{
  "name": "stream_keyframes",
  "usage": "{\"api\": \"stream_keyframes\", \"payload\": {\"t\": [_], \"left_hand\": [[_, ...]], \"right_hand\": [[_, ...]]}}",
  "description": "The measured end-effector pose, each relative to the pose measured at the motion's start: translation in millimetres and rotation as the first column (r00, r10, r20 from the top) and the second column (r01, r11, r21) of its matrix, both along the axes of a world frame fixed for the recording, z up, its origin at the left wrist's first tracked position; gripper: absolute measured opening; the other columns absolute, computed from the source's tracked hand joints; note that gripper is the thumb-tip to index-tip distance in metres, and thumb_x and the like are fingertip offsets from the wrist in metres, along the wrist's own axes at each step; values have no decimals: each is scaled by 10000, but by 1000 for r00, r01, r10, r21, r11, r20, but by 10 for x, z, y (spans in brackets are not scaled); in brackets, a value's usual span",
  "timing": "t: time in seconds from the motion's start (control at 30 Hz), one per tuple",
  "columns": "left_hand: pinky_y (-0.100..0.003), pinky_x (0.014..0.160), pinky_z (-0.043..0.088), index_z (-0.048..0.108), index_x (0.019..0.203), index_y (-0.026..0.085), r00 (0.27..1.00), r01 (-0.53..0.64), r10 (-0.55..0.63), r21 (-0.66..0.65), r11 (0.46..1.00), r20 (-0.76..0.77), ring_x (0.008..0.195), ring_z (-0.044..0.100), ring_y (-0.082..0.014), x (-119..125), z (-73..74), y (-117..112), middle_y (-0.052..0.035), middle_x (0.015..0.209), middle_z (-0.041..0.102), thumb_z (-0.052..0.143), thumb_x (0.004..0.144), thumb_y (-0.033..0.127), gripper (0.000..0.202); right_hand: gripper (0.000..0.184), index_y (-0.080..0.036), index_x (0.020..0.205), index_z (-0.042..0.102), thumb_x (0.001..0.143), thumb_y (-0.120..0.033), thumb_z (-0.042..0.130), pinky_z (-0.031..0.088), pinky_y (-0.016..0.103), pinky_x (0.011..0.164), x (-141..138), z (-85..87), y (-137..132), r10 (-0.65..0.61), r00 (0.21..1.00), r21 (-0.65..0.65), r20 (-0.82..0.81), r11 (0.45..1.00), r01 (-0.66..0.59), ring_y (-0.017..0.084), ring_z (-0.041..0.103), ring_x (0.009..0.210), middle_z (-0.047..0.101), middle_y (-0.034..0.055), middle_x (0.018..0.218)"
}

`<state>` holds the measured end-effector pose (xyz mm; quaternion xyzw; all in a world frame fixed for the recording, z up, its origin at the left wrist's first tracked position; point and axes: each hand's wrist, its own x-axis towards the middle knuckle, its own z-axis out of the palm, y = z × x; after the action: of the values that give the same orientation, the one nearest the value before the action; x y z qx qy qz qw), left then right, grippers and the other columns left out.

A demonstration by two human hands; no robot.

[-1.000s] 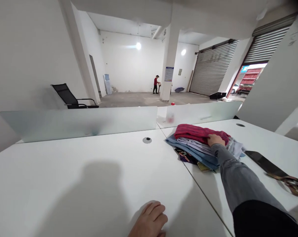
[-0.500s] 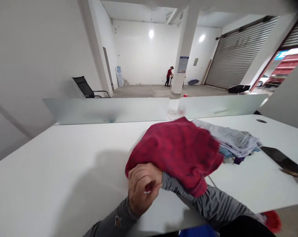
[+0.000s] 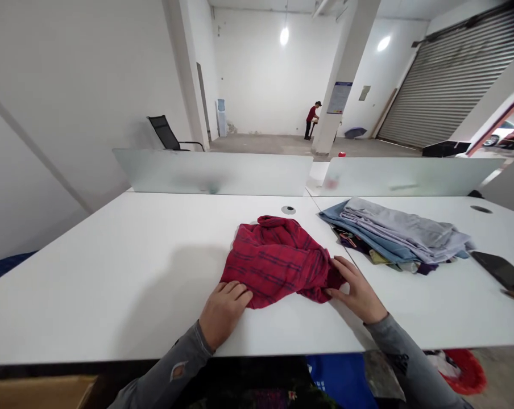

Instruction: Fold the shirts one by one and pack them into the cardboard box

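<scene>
A crumpled red plaid garment (image 3: 278,258) lies on the white table (image 3: 112,272) right in front of me. My left hand (image 3: 223,309) rests at its near left edge, fingers curled and pinching the cloth. My right hand (image 3: 357,289) holds the garment's near right edge between thumb and fingers. Further right lies a pile of folded clothes (image 3: 397,236) with a grey piece on top and a blue one under it.
A black phone (image 3: 500,270) lies at the table's right edge. Frosted divider panels (image 3: 214,172) stand along the table's far side. Behind them are a black chair (image 3: 165,133), a pillar, a roller door, and a person in red (image 3: 311,119) far off.
The red garment went from the top of the pile, through the air in my right hand, down onto the table before me. Both hands now grip its near edges.
</scene>
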<state>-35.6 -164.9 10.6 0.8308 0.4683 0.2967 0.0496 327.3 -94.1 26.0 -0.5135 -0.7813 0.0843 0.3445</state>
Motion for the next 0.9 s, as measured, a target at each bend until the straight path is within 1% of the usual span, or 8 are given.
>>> {"api": "stream_keyframes", "payload": {"t": [0.1,0.2,0.27,0.33,0.5,0.6,0.73,0.9], "left_hand": [[-347,845,488,655,1005,198,837,-87,155,-153,984,525,923,627,-204,-122,134,40,-43,970,690,488,885,237,210],[-313,741,516,624,936,186,247,-187,341,-300,935,907,782,633,-177,-358,260,99,-10,853,682,590,806,369,228],[-283,623,505,594,892,181,-22,-263,388,-380,887,921,634,597,-146,-538,260,112,20,729,637,632,732,382,259],[-272,590,495,581,954,187,51,-351,444,-400,847,895,587,569,-132,-692,201,78,36,696,600,634,694,316,295],[-429,1018,419,557,1246,231,829,-421,394,-23,907,397,1202,511,-257,-800,134,-172,-96,1273,546,540,713,107,548],[-510,1119,270,640,1140,254,949,-305,297,70,950,108,1378,315,-296,-750,207,-285,-70,1431,448,488,743,60,468],[-440,1057,382,644,984,219,874,-313,288,0,950,390,1231,493,-247,-701,259,-287,-55,1191,630,443,774,105,313],[-327,717,531,562,891,184,282,-387,404,-281,878,870,727,615,-172,-591,524,-78,-1,751,636,446,778,230,168]], "right_hand": [[527,-204,1248,574,791,-464,610,466,456,989,53,-117,140,-56,998,-54,-13,997,56,280,572,1130,591,127,1217],[470,-227,1230,589,825,-465,593,466,439,991,-126,-143,149,26,1000,45,-2,999,-26,268,564,1137,594,112,1216],[503,-228,1269,569,823,-456,612,456,442,1006,-269,-134,116,86,995,141,42,986,-92,278,531,1182,555,123,1281],[505,-223,1310,541,843,-409,592,460,455,998,-383,-128,70,136,984,192,119,969,-157,286,515,1201,517,138,1332],[584,-256,1403,448,827,-262,548,495,539,868,-555,-39,-143,165,885,153,435,955,-253,360,395,1311,384,130,1483],[714,-265,1470,349,794,-197,569,440,575,918,-649,83,-297,75,846,224,528,949,-223,389,279,1383,236,114,1567],[556,-278,1307,554,767,-147,582,252,616,1071,-787,115,-285,167,851,261,498,907,-330,386,265,1395,343,83,1527],[203,-205,977,657,851,-270,512,462,495,923,-919,284,57,165,910,172,-380,979,-106,243,641,944,700,55,950]]}}
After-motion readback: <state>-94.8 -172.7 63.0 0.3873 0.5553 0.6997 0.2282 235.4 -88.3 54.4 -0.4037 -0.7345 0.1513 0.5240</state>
